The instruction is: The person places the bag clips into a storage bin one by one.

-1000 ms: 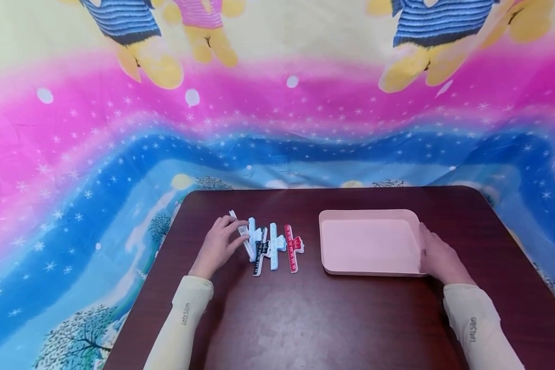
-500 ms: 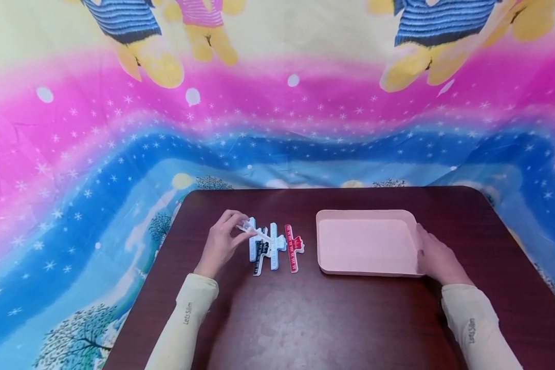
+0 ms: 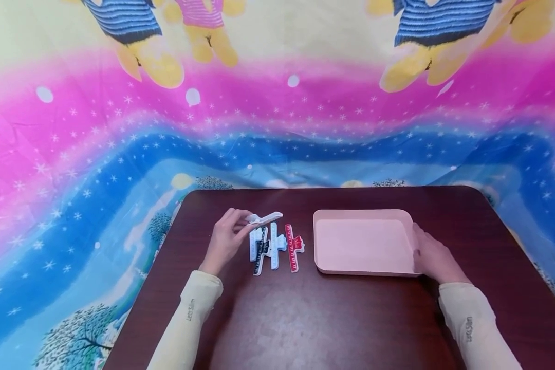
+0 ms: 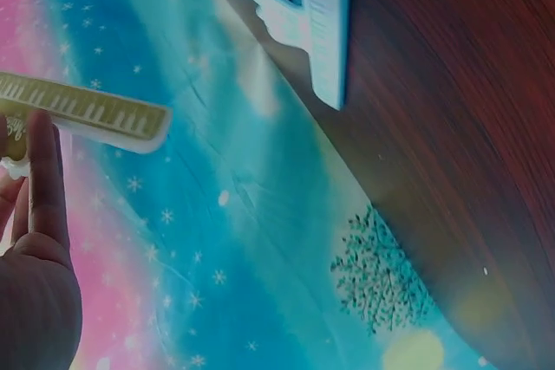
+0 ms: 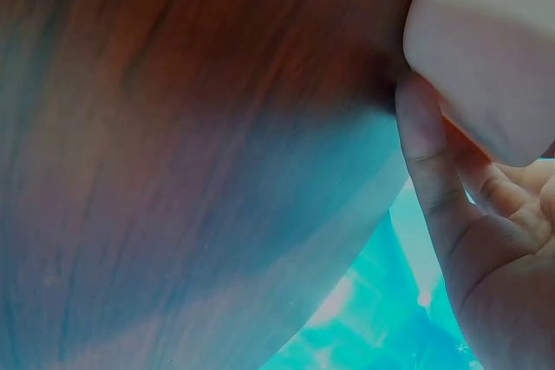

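Observation:
My left hand (image 3: 225, 236) pinches a piano-key-patterned clip (image 3: 269, 218) above the table, its long bar pointing right. In the left wrist view this clip (image 4: 104, 114) shows a gold face with white key marks, the fingers at its handle end. Just below lie a black clip (image 3: 260, 259) overlapping a pale blue clip (image 3: 252, 252), another light blue clip (image 3: 274, 257) and a red clip (image 3: 292, 257). My right hand (image 3: 437, 257) holds the right side of a shallow pink tray (image 3: 361, 246); in the right wrist view the thumb (image 5: 425, 127) presses against the tray's corner.
The dark brown wooden table (image 3: 305, 318) has rounded far corners. A colourful patterned cloth (image 3: 305, 144) hangs behind it and along its sides. The tray stands right of the red clip, with a strip of bare tabletop between them.
My left hand has lifted the clip off the table, turned it and brought it slightly right over the other clips. The tray has slid a little left with my right hand on it.

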Motion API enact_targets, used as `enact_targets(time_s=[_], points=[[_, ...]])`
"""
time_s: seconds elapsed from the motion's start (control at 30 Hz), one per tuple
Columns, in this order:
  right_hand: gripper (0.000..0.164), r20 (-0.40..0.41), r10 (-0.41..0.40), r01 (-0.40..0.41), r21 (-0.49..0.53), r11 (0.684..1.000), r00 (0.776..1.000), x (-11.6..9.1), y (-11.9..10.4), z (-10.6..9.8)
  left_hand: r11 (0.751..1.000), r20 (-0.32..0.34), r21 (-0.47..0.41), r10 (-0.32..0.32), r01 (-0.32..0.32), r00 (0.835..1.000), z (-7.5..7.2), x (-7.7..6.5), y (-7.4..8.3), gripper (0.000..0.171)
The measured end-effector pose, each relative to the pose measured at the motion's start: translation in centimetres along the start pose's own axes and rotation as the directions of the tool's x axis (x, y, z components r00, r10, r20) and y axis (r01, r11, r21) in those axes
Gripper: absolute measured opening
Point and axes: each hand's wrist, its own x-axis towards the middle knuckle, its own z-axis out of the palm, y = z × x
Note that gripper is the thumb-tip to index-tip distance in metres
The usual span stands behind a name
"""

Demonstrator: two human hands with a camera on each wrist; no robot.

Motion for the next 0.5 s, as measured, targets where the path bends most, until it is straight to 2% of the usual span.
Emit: enact_targets(time_s=[0.23, 0.5], points=[[0.077, 0.029, 0.026, -0.026, 0.006, 1.0, 0.999, 0.1, -0.2, -0.1, 0.995, 0.016, -0.076, -0.067, 0.068, 0.998, 0.9, 0.6, 0.9, 0.022], [0.075, 0.016, 0.018, -0.018, -0.001, 1.0, 1.0, 0.1, -0.2, -0.1, 0.984, 0.025, -0.087, -0.152, 0.154, 0.988, 2.3, 1.4, 2.4, 0.022]])
